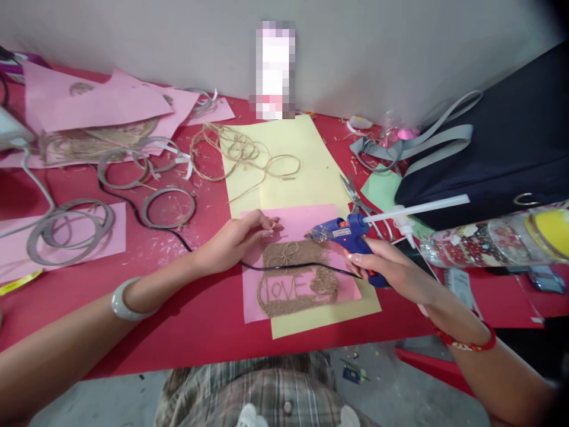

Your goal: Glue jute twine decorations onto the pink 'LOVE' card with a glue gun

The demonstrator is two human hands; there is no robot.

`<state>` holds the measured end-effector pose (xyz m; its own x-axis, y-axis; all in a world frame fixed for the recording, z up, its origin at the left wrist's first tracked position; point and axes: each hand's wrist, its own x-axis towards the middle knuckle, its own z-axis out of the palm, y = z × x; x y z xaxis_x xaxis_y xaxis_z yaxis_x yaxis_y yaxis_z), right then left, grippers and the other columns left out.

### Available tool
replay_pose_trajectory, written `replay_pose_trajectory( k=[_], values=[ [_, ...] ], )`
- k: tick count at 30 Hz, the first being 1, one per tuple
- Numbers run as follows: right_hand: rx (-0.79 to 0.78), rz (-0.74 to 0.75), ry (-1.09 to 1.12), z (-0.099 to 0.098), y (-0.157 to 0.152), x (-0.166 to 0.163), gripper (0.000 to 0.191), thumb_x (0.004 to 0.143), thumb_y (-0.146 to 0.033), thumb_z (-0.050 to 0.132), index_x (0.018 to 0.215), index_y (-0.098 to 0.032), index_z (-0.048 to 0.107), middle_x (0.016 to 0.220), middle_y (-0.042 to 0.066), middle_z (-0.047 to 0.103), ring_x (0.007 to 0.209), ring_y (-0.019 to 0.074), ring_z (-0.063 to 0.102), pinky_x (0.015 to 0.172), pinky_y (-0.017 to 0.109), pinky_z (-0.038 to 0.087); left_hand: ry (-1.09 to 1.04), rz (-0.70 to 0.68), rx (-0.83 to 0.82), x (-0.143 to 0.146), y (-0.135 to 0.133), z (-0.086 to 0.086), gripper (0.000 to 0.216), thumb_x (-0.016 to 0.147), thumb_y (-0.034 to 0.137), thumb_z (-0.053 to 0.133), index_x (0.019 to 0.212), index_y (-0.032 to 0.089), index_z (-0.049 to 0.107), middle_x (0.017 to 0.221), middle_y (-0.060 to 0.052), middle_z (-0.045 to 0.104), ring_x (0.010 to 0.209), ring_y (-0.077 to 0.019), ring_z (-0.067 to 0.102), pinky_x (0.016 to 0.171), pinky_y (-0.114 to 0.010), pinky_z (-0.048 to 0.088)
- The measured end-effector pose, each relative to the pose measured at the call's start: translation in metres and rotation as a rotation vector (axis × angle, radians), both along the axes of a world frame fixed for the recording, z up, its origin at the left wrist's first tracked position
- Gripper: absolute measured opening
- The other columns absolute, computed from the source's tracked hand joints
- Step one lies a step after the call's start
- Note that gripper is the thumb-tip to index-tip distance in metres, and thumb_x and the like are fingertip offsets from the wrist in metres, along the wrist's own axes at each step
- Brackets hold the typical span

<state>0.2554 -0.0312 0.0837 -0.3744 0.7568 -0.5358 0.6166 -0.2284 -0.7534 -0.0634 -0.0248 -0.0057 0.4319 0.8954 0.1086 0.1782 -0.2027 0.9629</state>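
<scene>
My right hand [380, 264] is wrapped round the grip of a blue glue gun [351, 234], a white glue stick [422, 207] poking out of its back. The gun's nozzle points left over a pink sheet [306, 219]. My left hand [237, 240] is closed in a pinch above the sheet's left edge; what its fingertips hold, if anything, is too small to name. Below the nozzle lies a jar-shaped twine piece [291, 290] with a bow, the word LOVE and a heart. The gun's black cord [288, 267] crosses over it.
Loose twine [240, 148] lies on a yellow sheet [306, 172] behind. Scissors [358, 196] are right of it. Grey rings [169, 207] and pink papers [98, 101] cover the left side. A dark bag [489, 142] and a clear bottle [484, 240] stand at the right.
</scene>
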Motion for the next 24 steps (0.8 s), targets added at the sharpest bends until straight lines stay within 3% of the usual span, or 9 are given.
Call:
replay_pose_trajectory(
  k=[9, 16, 24],
  values=[
    [0.044, -0.014, -0.008, -0.005, 0.003, 0.003, 0.030, 0.096, -0.045, 0.058, 0.074, -0.024, 0.055, 0.075, 0.001, 0.058, 0.070, 0.0193, 0.051, 0.065, 0.034, 0.037, 0.013, -0.006, 0.020, 0.000, 0.001, -0.001, 0.019, 0.106, 0.042, 0.055, 0.095, 0.026, 0.056, 0.125, -0.010, 0.078, 0.134, -0.0265, 0.065, 0.110, -0.047, 0.057],
    [0.022, -0.007, -0.004, -0.011, 0.006, 0.006, 0.033, 0.098, -0.047, 0.058, 0.074, -0.024, 0.053, 0.072, 0.000, 0.053, 0.070, 0.0193, 0.050, 0.067, 0.035, 0.037, 0.016, -0.008, 0.027, 0.000, 0.000, 0.001, 0.019, 0.106, 0.041, 0.055, 0.094, 0.026, 0.055, 0.125, -0.011, 0.078, 0.135, -0.0272, 0.065, 0.111, -0.049, 0.056],
    [0.049, -0.005, -0.059, 0.002, 0.002, -0.012, 0.033, 0.099, -0.043, 0.054, 0.073, -0.023, 0.054, 0.069, 0.001, 0.053, 0.065, 0.0170, 0.048, 0.059, 0.032, 0.036, 0.010, -0.014, -0.003, 0.000, 0.001, -0.002, 0.022, 0.106, 0.044, 0.056, 0.094, 0.025, 0.055, 0.127, -0.011, 0.077, 0.137, -0.0261, 0.063, 0.113, -0.046, 0.054]
  ],
)
